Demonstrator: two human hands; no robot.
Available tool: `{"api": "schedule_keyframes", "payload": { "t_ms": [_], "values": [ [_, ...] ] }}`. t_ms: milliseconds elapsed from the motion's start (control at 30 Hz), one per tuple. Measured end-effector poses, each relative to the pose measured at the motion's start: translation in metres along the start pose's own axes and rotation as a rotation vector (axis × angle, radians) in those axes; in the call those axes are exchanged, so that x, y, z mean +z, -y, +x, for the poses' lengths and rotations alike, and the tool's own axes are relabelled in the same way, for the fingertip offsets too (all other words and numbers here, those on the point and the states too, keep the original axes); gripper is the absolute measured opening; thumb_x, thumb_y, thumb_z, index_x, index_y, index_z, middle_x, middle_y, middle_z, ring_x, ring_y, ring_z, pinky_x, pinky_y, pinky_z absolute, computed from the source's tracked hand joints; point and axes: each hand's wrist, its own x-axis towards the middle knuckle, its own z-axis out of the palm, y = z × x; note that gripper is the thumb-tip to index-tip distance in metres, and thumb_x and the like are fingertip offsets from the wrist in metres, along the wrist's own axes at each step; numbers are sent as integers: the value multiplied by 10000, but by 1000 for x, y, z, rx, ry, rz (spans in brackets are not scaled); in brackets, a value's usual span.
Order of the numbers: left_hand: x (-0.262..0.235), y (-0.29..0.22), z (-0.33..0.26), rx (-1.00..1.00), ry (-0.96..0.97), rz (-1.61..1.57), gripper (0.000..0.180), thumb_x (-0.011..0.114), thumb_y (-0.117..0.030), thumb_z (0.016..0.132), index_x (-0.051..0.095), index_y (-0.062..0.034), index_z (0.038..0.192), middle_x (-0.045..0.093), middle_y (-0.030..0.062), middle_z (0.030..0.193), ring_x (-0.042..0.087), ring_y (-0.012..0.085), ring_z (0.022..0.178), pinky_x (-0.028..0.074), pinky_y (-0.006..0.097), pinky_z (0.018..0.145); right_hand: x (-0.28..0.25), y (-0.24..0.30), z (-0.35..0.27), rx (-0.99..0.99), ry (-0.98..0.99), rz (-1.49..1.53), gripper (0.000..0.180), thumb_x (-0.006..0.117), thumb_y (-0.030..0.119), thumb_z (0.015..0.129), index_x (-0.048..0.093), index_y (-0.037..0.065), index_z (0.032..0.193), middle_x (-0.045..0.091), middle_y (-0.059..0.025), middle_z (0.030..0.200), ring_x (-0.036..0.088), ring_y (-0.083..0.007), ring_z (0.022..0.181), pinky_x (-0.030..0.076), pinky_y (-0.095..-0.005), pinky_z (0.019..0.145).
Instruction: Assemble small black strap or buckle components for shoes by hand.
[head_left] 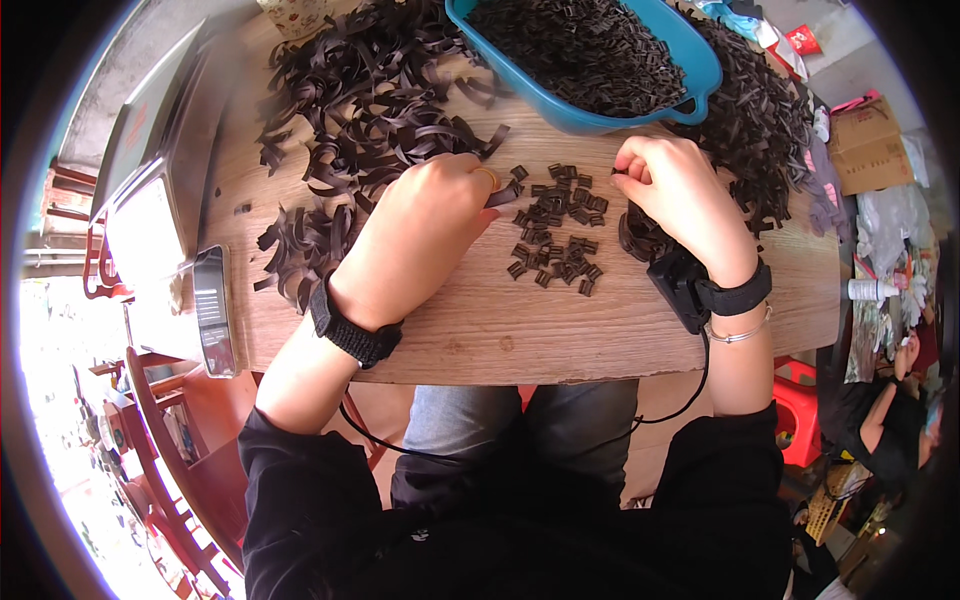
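My left hand [425, 235] pinches a short dark strip [507, 193] between thumb and forefinger; its end points toward the middle of the table. A loose cluster of small dark clip-like pieces [548, 207] lies between my hands, with more of them nearer the table edge. Above the right side of this cluster, my right hand [690, 195] has thumb and forefinger brought together. A tiny dark bit shows at those fingertips, too small to name. Beside and partly under the right wrist sits a bunch of dark strips [640, 238].
Curled dark strips [400, 100] cover the table's far left. A blue basin [545, 100] full of small dark pieces stands at the back, with a heap of dark pieces [765, 110] right of it. At the left is a metal-sided case [170, 150]; a red stool [797, 410] is at right.
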Motion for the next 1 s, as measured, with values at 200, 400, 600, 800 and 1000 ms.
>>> {"api": "schedule_keyframes", "payload": {
  "t_ms": [200, 400, 600, 800, 1000],
  "values": [
    [4, 9, -1, 64, -24, 103, 128, 644, -98, 791, 660, 2, 869, 593, 121, 834, 605, 302, 769, 496, 365, 690, -2, 6, 0, -17, -5, -91, 148, 685, 85, 735, 606, -22, 801, 635, -126, 686, 621, -229, 612, 485, -317, 594],
    [4, 7, 0, 59, -18, 197, 112, 624, -113, 806, 654, -8, 830, 586, 104, 805, 608, 290, 747, 498, 362, 658, -2, 7, 0, -35, -72, -229, 175, 699, 92, 688, 580, -14, 760, 629, -118, 666, 625, -236, 602, 477, -308, 582],
    [5, 14, 0, 115, -88, 129, 103, 620, -118, 807, 657, -25, 835, 586, 98, 790, 613, 286, 726, 504, 356, 633, -10, 21, -5, -55, -106, 174, 168, 706, 78, 673, 586, -15, 743, 638, -149, 668, 647, -247, 606, 487, -308, 565],
    [4, 7, 1, 52, -50, 318, 88, 607, -124, 821, 659, -58, 847, 606, 86, 787, 625, 269, 709, 508, 360, 608, -9, 28, -7, -124, -120, 277, 156, 708, 48, 683, 585, -17, 753, 649, -147, 678, 662, -213, 615, 498, -286, 577],
    [0, -3, 2, 75, -190, 161, 114, 657, -50, 762, 661, -53, 876, 653, 88, 816, 638, 240, 672, 519, 315, 601, -6, 30, -9, -186, -109, 368, 203, 719, -14, 685, 584, -19, 837, 658, -114, 693, 661, -139, 639, 524, -242, 607]
  ]
}}
